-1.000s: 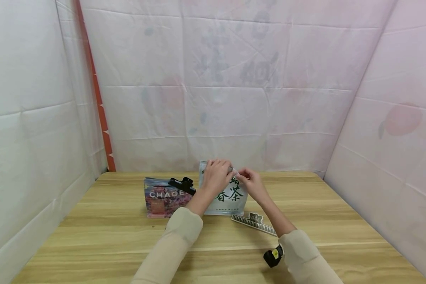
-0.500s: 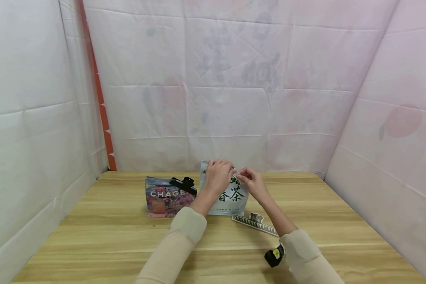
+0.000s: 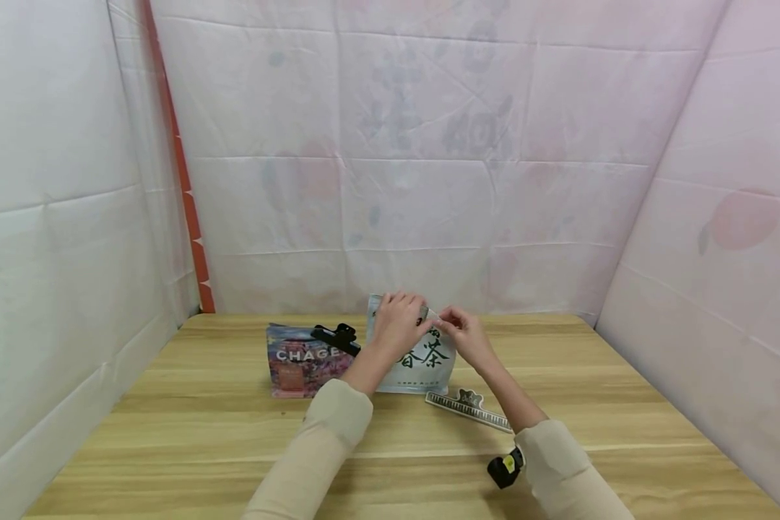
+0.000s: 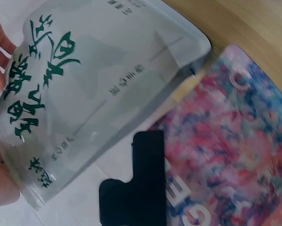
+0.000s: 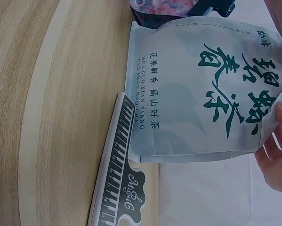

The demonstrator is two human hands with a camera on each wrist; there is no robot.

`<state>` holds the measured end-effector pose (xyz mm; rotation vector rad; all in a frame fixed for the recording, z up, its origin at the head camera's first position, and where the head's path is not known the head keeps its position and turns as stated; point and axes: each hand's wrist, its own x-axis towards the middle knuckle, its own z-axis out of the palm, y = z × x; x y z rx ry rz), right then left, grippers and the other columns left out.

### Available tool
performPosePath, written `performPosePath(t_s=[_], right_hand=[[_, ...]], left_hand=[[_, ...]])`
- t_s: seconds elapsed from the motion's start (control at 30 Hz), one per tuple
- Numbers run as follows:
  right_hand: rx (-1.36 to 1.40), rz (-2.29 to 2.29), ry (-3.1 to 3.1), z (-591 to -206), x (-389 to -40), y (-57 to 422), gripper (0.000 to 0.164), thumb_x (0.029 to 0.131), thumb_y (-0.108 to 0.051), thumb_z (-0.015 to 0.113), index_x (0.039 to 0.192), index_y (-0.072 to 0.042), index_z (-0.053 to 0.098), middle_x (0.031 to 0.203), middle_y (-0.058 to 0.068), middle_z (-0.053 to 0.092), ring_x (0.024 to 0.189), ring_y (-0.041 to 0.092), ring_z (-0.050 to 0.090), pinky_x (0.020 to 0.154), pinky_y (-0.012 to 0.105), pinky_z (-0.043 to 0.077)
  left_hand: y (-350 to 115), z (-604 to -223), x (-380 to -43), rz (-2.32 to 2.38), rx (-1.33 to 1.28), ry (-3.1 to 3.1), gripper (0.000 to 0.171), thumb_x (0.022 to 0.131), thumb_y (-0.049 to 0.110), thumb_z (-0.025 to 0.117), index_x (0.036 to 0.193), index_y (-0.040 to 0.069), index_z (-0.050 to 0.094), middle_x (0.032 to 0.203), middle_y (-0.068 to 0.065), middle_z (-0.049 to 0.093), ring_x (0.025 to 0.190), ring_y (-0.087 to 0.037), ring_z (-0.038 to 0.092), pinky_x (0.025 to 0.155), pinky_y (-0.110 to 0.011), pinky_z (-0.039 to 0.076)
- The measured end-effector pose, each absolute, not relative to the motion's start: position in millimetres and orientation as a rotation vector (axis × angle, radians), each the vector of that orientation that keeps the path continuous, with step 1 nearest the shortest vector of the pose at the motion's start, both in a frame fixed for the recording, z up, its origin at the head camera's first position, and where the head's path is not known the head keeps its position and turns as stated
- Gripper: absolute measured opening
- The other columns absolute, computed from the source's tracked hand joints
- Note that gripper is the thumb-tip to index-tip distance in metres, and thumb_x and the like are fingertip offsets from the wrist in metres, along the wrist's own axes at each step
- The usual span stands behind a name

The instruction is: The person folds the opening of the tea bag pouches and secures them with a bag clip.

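Note:
A pale tea pouch (image 3: 411,375) with green characters stands upright towards the back of the table. My left hand (image 3: 399,323) grips its top edge from the front. With thumb and fingers, my right hand (image 3: 463,336) pinches the top right part, where the film bends. In the right wrist view, the right thumb lies on the front of the tea pouch (image 5: 178,94) and the fingers are behind it. The fingertips of my left hand are mostly hidden in the head view.
A colourful pouch (image 3: 290,372) stands to the left, a black clip (image 3: 339,337) on its top. A piano-patterned clip (image 3: 468,409) lies before the tea pouch. A black object with a yellow patch (image 3: 505,468) sits beside the right cuff. White cloth (image 3: 403,202) hangs behind the table.
Both hands stay at the top of the tea pouch, with small finger movements. The left thumb now reaches closer to the right fingers. The other things stay in place.

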<state>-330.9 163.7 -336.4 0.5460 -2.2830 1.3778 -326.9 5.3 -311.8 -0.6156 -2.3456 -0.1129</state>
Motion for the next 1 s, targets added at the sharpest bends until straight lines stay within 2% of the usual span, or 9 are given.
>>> performPosePath(t_s=[0.1, 0.23, 0.4, 0.57, 0.77, 1.0], right_hand=[[0.546, 1.373, -2.304, -337, -331, 165, 0.005, 0.086, 0.001, 0.061, 0.082, 0.003, 0.061, 0.076, 0.009, 0.060, 0.068, 0.015, 0.052, 0.059, 0.023, 0.043], [0.614, 1.365, -2.314, -337, -330, 168, 0.007, 0.087, 0.000, 0.061, 0.087, 0.007, 0.061, 0.080, 0.013, 0.062, 0.072, 0.018, 0.055, 0.063, 0.023, 0.045], [0.703, 1.299, -2.349, -339, -328, 178, 0.012, 0.085, 0.006, 0.059, 0.096, 0.011, 0.062, 0.090, 0.020, 0.064, 0.083, 0.029, 0.060, 0.073, 0.033, 0.049], [0.690, 1.247, -2.411, -343, -330, 187, 0.017, 0.084, 0.007, 0.061, 0.101, 0.011, 0.062, 0.092, 0.019, 0.064, 0.085, 0.031, 0.061, 0.075, 0.040, 0.049], [0.613, 1.142, -2.399, -342, -331, 183, 0.012, 0.081, 0.009, 0.063, 0.093, 0.010, 0.064, 0.084, 0.017, 0.065, 0.078, 0.030, 0.062, 0.070, 0.041, 0.050], [0.511, 1.095, -2.383, -343, -331, 177, 0.007, 0.080, 0.010, 0.063, 0.086, 0.007, 0.065, 0.079, 0.014, 0.064, 0.075, 0.028, 0.061, 0.072, 0.043, 0.050]], left_hand=[[3, -315, -328, -0.053, -0.619, -2.325, 0.033, 0.084, 0.048, 0.061, 0.099, 0.018, 0.063, 0.095, 0.007, 0.062, 0.091, -0.011, 0.053, 0.079, -0.026, 0.037], [3, -317, -329, -0.049, -0.621, -2.287, 0.029, 0.083, 0.045, 0.063, 0.094, 0.018, 0.063, 0.089, 0.007, 0.062, 0.086, -0.011, 0.054, 0.076, -0.026, 0.038], [3, -316, -330, -0.054, -0.615, -2.290, 0.028, 0.084, 0.044, 0.063, 0.094, 0.017, 0.063, 0.089, 0.007, 0.062, 0.086, -0.011, 0.054, 0.076, -0.026, 0.038], [2, -314, -331, -0.088, -0.617, -2.297, 0.029, 0.084, 0.043, 0.064, 0.095, 0.016, 0.063, 0.090, 0.006, 0.062, 0.087, -0.012, 0.054, 0.077, -0.026, 0.038], [2, -314, -331, -0.116, -0.633, -2.285, 0.029, 0.084, 0.042, 0.064, 0.095, 0.015, 0.063, 0.091, 0.005, 0.062, 0.087, -0.012, 0.054, 0.078, -0.026, 0.038], [2, -316, -332, -0.152, -0.638, -2.241, 0.026, 0.082, 0.039, 0.067, 0.091, 0.015, 0.063, 0.087, 0.005, 0.062, 0.083, -0.013, 0.054, 0.074, -0.026, 0.038]])
